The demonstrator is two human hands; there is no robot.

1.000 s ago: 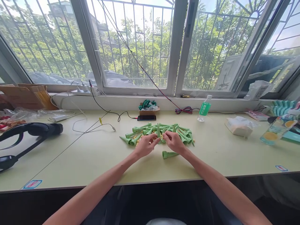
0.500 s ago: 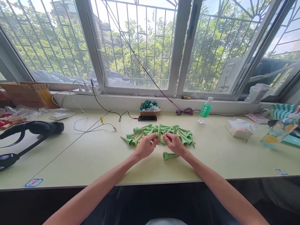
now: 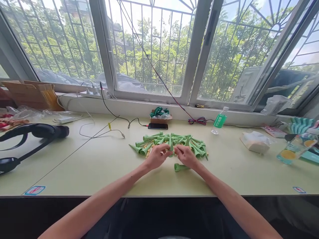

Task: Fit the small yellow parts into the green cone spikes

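My left hand (image 3: 157, 156) is closed round a green plastic cone spike (image 3: 171, 142), whose narrow tip points up. Right beside it, my right hand (image 3: 186, 156) is pinched, its fingertips close to the spike's lower part. Whatever is between those fingers is too small to make out. Behind both hands spreads a pile of similar green spikes (image 3: 147, 146), with small yellowish pieces showing among them. A single spike (image 3: 179, 167) lies apart from the pile, nearer the table edge, partly hidden by my right wrist.
Beyond the pile are a phone (image 3: 158, 126) on a cable and a small box (image 3: 160, 117) with green wrapping. A water bottle (image 3: 219, 121), a tissue pack (image 3: 255, 142) and a patterned bottle (image 3: 290, 151) stand rightward. A black headset (image 3: 37, 139) lies at left.
The view has tilted and shifted slightly. Both hands stay together in front of the pile, the left still holding the upright spike; their fingers have shifted a little around it.
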